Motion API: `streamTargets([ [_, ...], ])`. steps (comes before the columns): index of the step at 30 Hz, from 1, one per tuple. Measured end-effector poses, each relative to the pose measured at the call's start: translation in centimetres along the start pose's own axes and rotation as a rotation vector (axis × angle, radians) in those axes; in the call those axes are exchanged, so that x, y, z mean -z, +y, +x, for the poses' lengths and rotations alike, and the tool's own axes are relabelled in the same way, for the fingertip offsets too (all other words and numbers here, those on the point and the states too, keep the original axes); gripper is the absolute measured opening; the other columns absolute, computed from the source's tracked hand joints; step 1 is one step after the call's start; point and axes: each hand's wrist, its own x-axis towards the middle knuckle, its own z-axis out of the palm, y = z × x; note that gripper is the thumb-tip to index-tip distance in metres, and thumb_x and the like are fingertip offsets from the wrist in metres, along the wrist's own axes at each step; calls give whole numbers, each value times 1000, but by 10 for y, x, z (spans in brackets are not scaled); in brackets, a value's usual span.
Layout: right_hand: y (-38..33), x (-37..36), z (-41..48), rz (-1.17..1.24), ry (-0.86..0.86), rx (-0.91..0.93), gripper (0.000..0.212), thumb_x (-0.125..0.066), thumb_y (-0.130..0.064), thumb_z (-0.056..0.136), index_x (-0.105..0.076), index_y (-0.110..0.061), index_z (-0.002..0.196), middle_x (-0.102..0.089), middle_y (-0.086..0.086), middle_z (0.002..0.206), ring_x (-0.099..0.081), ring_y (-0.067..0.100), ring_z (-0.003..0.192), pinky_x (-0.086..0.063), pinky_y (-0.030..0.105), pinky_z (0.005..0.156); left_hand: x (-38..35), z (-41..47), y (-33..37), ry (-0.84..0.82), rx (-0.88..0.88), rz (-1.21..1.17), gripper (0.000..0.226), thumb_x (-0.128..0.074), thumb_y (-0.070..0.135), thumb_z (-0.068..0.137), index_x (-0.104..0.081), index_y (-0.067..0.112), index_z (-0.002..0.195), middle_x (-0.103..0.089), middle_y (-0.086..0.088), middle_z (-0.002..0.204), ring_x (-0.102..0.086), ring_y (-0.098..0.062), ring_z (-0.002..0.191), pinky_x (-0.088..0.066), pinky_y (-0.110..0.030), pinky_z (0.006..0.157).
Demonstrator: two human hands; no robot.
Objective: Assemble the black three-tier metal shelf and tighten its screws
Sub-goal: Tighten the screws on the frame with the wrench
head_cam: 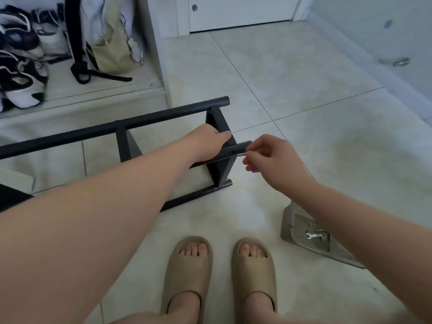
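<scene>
Tiled floor (pixel 304 78): pale, glossy, large squares with thin dark joints, running under both hands. Shelf frame (pixel 140 122): black matte metal with round tubes and flat cross-plates, lying on its side on the floor. Its long axis runs from the left picture edge towards the hands. The far left end is cut off, and the left forearm covers much of the lower rails. Left hand (pixel 208 141): laid over a short tube at the frame's right end, fingers curled round the far side and mostly hidden. Right hand (pixel 273 160): just right of the left hand, fingers bunched in a narrow pinch on a thin silvery tool (pixel 240 154). The tool's tip is at the tube end beside a small screw hole, the rest is buried in the fingers, and its type is hard to make out. Grey tray (pixel 289 228): below the right hand, angular, part-covered by the right forearm. Tan foam slippers (pixel 187 265): below both hands. Small spanner (pixel 314 235): bright metal, lying in the tray among blurred specks of hardware.
</scene>
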Motion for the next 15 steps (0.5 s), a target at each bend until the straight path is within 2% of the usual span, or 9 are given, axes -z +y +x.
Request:
streamTargets([
  [2,11,-4,5,35,11,13,10,-60,-5,90,-65,-12,85,-75,-1,74,-73,15,69,-61,46,82,-7,16,0,-104,53,-90,40,-42,45,103,-56,13,83,-71,-8,77,-65,-21,61,-50,-28,58],
  [4,21,-8,7,99,11,23,10,-62,-4,90,-65,-12,85,-75,1,75,-73,18,71,-61,47,82,-11,25,-2,-163,157,-279,44,-48,51,99,-62,10,100,-76,-8,79,-75,-27,67,-59,-32,61],
  [9,42,-19,11,215,54,83,15,-64,1,90,-66,-13,84,-74,2,74,-73,17,71,-60,30,73,-15,36,-11,-166,147,-381,39,-64,47,94,-70,9,95,-75,-4,70,-74,-21,60,-56,-25,47],
  [15,54,-24,7,311,115,108,21,-65,6,91,-66,-14,84,-74,2,77,-73,18,70,-60,28,72,-18,37,-9,-117,97,-342,38,-60,38,98,-70,2,98,-69,-4,56,-68,-18,50,-55,-25,47],
])
